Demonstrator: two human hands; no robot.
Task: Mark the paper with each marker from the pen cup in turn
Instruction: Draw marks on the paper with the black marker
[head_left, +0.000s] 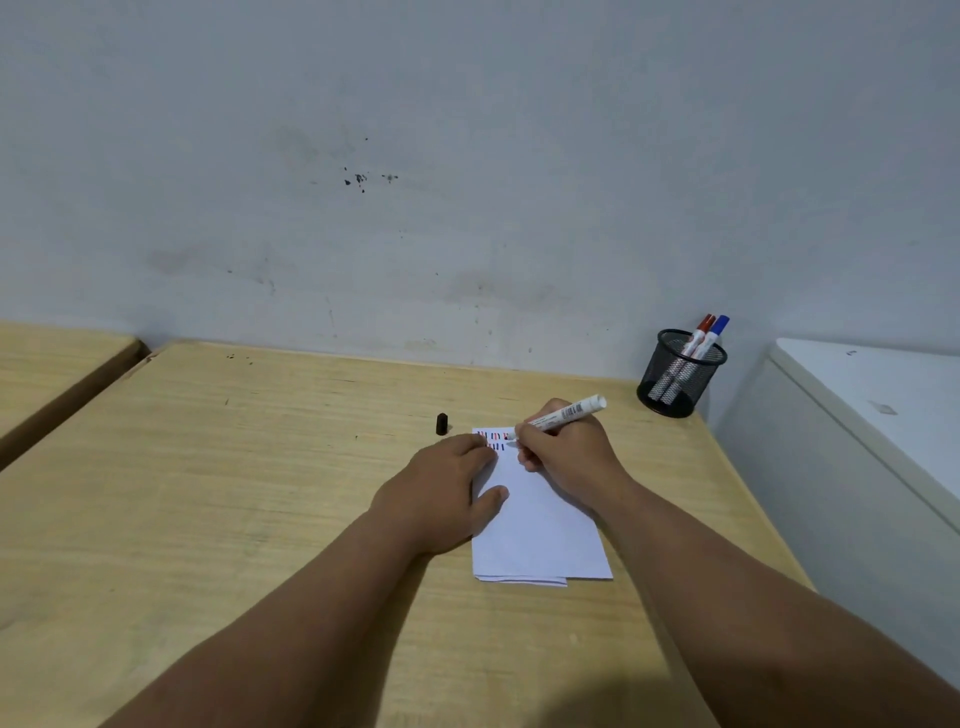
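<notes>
A pale wooden table (260, 493) fills the lower view, running under both forearms and out past the hands to a scuffed grey-white wall (467, 156). To the right of the right hand stands a white cabinet (857, 415). Under both hands lies the white paper (540, 535), folded, its near edge pointing back toward the person. The left hand (441, 493) lies flat and relaxed, grasping nothing, its fingers and thumb pressing the paper's left edge down. The right hand (566, 447) is closed around a white marker (563, 415) in a writing grip; the barrel slants up and away to the right, and the tip meets the paper's far end, just beside short red and blue marks (491, 439). Beyond and to the right of the right hand, a black mesh pen cup (680, 374) holds a red-capped marker (696, 340) and a blue-capped marker (712, 335). Just beyond the left hand's fingertips, a small black cap (442, 423) stands upright on the table.
</notes>
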